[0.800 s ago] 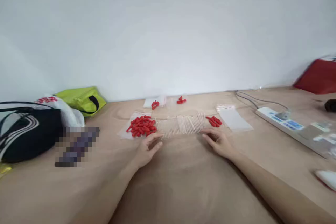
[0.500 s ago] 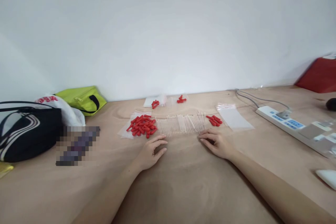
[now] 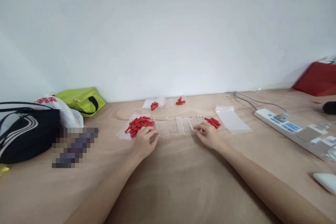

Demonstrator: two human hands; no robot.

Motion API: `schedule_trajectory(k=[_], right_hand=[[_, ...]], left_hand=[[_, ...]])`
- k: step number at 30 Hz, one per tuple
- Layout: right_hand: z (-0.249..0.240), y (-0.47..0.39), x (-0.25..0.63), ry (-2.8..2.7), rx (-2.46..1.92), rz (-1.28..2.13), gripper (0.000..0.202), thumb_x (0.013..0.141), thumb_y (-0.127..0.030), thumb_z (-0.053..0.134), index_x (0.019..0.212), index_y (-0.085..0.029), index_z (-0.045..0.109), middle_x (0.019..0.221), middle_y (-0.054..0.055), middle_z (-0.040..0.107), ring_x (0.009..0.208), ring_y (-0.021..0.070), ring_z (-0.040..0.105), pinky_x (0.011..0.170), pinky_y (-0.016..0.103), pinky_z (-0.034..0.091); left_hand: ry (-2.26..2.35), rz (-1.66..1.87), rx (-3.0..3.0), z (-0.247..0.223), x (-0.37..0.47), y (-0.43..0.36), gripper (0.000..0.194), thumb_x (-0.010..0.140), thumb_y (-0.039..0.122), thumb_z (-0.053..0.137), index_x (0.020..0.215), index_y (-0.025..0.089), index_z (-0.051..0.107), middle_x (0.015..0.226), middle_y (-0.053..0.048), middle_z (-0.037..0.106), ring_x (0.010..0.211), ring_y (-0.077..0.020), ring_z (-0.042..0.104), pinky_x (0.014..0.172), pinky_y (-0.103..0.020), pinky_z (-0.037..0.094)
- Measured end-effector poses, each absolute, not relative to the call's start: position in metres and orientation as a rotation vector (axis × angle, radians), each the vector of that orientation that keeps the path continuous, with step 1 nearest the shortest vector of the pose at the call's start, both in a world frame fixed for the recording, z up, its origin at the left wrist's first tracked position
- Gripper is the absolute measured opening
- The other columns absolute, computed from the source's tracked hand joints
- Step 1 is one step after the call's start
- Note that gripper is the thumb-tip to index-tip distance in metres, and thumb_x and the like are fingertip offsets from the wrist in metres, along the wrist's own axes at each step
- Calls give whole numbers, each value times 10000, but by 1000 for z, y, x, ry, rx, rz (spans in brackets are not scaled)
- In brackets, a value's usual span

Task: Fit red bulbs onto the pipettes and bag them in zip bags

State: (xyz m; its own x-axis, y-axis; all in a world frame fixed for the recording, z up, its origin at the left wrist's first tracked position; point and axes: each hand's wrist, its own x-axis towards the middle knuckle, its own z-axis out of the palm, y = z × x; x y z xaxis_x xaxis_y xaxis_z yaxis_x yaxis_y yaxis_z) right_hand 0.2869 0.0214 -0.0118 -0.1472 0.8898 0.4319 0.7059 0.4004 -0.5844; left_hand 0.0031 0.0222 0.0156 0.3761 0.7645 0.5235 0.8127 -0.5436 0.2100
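On the table (image 3: 168, 182), between the left hand (image 3: 144, 142) by the larger red pile (image 3: 138, 124) and the right hand (image 3: 210, 136), both curled, whether pinching anything I cannot tell, pale sticks (image 3: 170, 128) lie in a row probably best handled lightly.

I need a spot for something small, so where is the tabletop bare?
Bare tabletop shows between the left forearm and right forearm, nearer than the thin pale sticks; also between the right forearm and power strip. Crowded: around the left hand, by the large red pile, and the right hand, by the sticks and smaller red group.
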Motion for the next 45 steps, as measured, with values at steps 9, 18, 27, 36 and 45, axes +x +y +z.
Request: schedule_trajectory(k=[9, 18, 27, 36, 45], right_hand=[[7, 55, 247, -1752, -1964, 237, 283, 732, -383, 515, 908, -177, 600, 963, 93, 616, 905, 235, 551, 756, 335, 378], [8, 58, 238, -1745, -2153, 239, 291, 738, -392, 477, 880, -179, 616, 999, 109, 608, 991, 273, 518, 837, 427, 304], [10, 57, 237, -1764, -2167, 227, 289, 746, -341, 444, 792, -147, 654, 894, 160, 649, 897, 294, 570, 791, 453, 312], [11, 51, 232, -1856, -2140, 88, 300, 797, -249, 398, 898, -66, 614, 915, 238, 620, 902, 324, 562, 788, 458, 305], [-1, 40, 265, -1840, -1600, 252, 165, 836, -216, 345, 860, -153, 495, 772, 92, 590, 715, 200, 549, 647, 299, 377]], left_hand=[[-2001, -604, -2072, 29, 1, 73, 260, 743, 333, 538, 931, 193, 649, 985, -82, 580, 966, -265, 503, 842, -361, 389], [-2034, -507, -2112, 24, 2, 73, 231, 767, 333, 491, 849, 185, 648, 892, -82, 601, 916, -245, 539, 825, -328, 408], [-1968, -393, -2164, 34, 5, 68, 222, 746, 350, 521, 783, 173, 651, 833, -89, 617, 827, -248, 572, 755, -338, 436], [-1883, -253, -2126, 45, 11, 61, 222, 808, 279, 452, 805, 183, 652, 820, -86, 653, 835, -254, 587, 701, -328, 430], [-1882, -920, -2421, 65, 33, 46, 190, 788, 205, 477, 874, 161, 641, 855, -58, 671, 819, -205, 611, 742, -310, 463]])
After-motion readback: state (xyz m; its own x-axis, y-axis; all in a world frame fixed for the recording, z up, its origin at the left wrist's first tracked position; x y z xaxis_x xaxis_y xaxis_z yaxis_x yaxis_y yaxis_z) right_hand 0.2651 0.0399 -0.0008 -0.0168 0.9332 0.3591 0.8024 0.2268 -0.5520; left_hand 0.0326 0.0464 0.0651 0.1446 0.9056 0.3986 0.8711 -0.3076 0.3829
